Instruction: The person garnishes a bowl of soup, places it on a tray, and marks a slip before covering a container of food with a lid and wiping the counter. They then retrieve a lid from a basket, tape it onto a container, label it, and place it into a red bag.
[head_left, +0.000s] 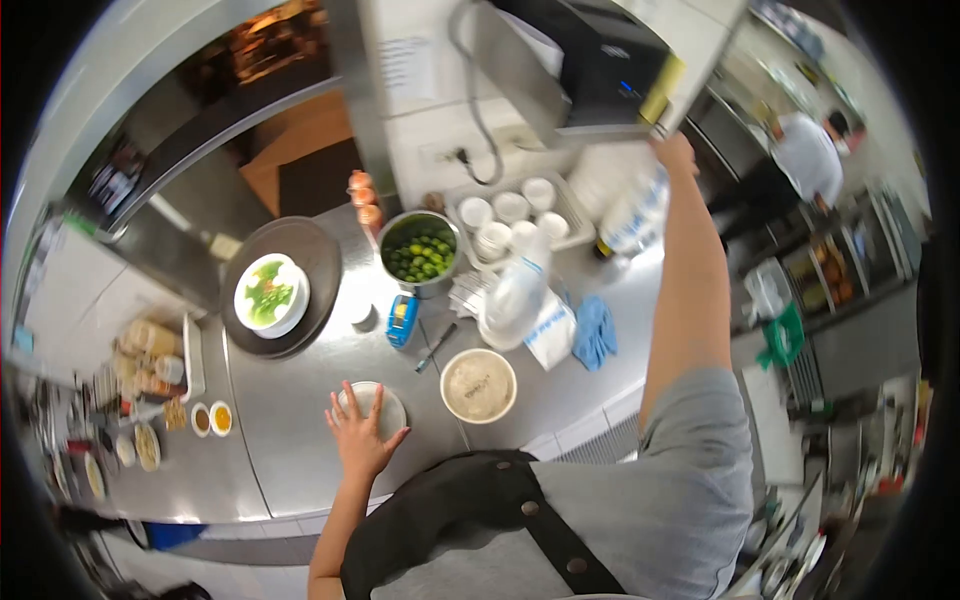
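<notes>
My left hand (pixel 362 440) has its fingers spread over a round, pale container (pixel 388 408) on the steel counter, partly covering it. To its right stands a tub with a beige lid (pixel 478 386) that has dark handwriting on it. A marker pen (pixel 436 348) lies between the tub and a blue tape dispenser (pixel 402 320). My right hand (pixel 676 156) is stretched far up and right, at the lower corner of a black machine (pixel 620 70) with a yellow edge. Its fingers look closed, but what they hold is too small to make out.
A pot of green limes (pixel 420 252), a tray of white cups (pixel 575 225), plastic bags (pixel 518 300) and blue gloves (pixel 596 332) stand behind. At left, a white bowl (pixel 272 296) sits on a dark round tray (pixel 315 262). Another person (pixel 808 158) stands at far right.
</notes>
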